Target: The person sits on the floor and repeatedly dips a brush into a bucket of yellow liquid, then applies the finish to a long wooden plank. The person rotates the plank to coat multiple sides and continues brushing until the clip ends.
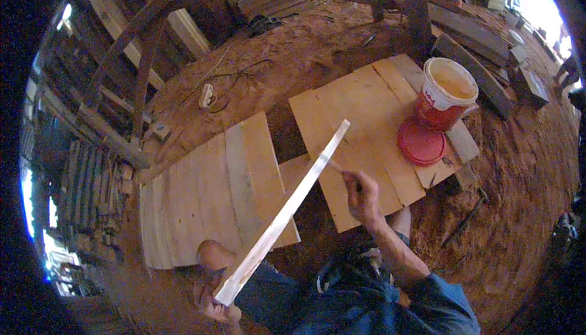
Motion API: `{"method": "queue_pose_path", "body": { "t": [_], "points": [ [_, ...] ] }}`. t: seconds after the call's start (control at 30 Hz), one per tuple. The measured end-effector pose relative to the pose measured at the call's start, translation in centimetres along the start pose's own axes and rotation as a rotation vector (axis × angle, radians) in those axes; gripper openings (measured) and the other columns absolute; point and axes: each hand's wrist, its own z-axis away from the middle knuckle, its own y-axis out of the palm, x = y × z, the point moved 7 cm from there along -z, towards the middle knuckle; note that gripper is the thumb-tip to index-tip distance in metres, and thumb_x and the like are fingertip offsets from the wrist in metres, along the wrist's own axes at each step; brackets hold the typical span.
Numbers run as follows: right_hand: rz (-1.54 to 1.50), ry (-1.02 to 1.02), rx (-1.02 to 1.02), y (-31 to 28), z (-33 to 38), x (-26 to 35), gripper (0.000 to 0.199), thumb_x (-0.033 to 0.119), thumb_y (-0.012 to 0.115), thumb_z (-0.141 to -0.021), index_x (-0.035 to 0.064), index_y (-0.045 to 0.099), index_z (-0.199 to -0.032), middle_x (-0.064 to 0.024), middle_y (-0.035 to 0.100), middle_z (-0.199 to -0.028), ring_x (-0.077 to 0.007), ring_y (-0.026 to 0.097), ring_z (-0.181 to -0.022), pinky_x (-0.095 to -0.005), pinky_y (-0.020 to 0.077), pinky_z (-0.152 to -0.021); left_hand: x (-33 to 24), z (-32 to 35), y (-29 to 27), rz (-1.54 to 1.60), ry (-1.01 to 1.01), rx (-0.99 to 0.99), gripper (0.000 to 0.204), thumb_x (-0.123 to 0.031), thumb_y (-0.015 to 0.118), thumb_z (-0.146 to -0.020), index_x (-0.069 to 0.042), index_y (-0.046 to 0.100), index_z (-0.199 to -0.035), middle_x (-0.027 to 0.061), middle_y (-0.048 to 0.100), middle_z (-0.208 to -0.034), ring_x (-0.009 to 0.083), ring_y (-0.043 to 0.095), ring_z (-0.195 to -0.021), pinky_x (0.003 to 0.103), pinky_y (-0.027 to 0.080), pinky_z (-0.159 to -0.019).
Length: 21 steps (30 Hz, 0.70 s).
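Observation:
My left hand (218, 306), low in the view, is closed on the near end of a long pale wooden strip (278, 224). The strip slants up and away to the right, over the gap between two board panels. My right hand (363, 196) is closed on a thin stick-like tool (335, 166), perhaps a small brush; its tip meets the strip's right edge toward the far end. Beyond that hand, a red and white bucket (441, 104) holds a yellowish-tan substance. Its round red lid (421, 144) lies against the bucket's base, on the right panel.
Flat wooden panels lie left (192, 198) and right (360, 106) on reddish ground. A hammer (467, 220) rests to the right. A white power strip (208, 96) with a cord lies far left. Dark beams (473, 69) are piled behind the bucket; timber leans at the back left.

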Motion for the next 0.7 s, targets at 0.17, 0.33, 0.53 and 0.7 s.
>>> {"method": "queue_pose_path", "body": {
  "t": [0.17, 0.33, 0.53, 0.7],
  "points": [
    [0.132, -0.057, 0.015, 1.4, 2.5, 5.4, 0.014, 0.014, 0.058, -0.095, 0.0028, 0.067, -0.096, -0.0164, 0.069, -0.082, -0.0307, 0.069, -0.072, -0.0368, 0.0532, -0.063, -3.9, -3.3, 0.5, 0.099, -0.087, -0.03, 0.05, -0.05, 0.054, -0.09, -0.003, 0.07, -0.099, 0.0126, 0.07, -0.092, 0.0341, 0.064, -0.088, 0.046, 0.05, -0.08],
    [0.09, -0.263, 0.23, 1.9, 8.2, 11.2, 0.012, 0.003, 0.057, -0.092, 0.0025, 0.068, -0.095, -0.0154, 0.069, -0.082, -0.028, 0.068, -0.068, -0.0352, 0.0537, -0.061, -8.3, -6.9, 0.5, 0.201, -0.021, -0.125, 0.046, -0.046, 0.059, -0.089, -0.002, 0.071, -0.095, 0.0125, 0.068, -0.087, 0.0304, 0.063, -0.081, 0.041, 0.049, -0.073],
    [-0.02, 0.208, 0.143, 1.8, 9.1, 10.7, 0.011, 0.0, 0.06, -0.088, 0.0016, 0.067, -0.096, -0.0152, 0.067, -0.079, -0.0248, 0.063, -0.062, -0.0334, 0.0496, -0.056, -10.4, -8.2, 0.1, 0.221, -0.062, -0.074, 0.036, -0.036, 0.065, -0.086, -0.002, 0.073, -0.094, 0.0116, 0.067, -0.083, 0.0255, 0.061, -0.074, 0.035, 0.048, -0.066],
    [-0.011, -0.294, 0.332, 1.5, 13.3, 17.0, 0.014, -0.004, 0.064, -0.082, 0.0022, 0.067, -0.095, -0.0125, 0.062, -0.071, -0.0235, 0.051, -0.049, -0.0339, 0.0387, -0.043, -11.1, -8.0, -0.2, 0.268, -0.055, -0.12, 0.038, -0.038, 0.064, -0.087, -0.003, 0.074, -0.094, 0.0103, 0.067, -0.082, 0.0244, 0.061, -0.073, 0.036, 0.048, -0.065]
  ]
}}
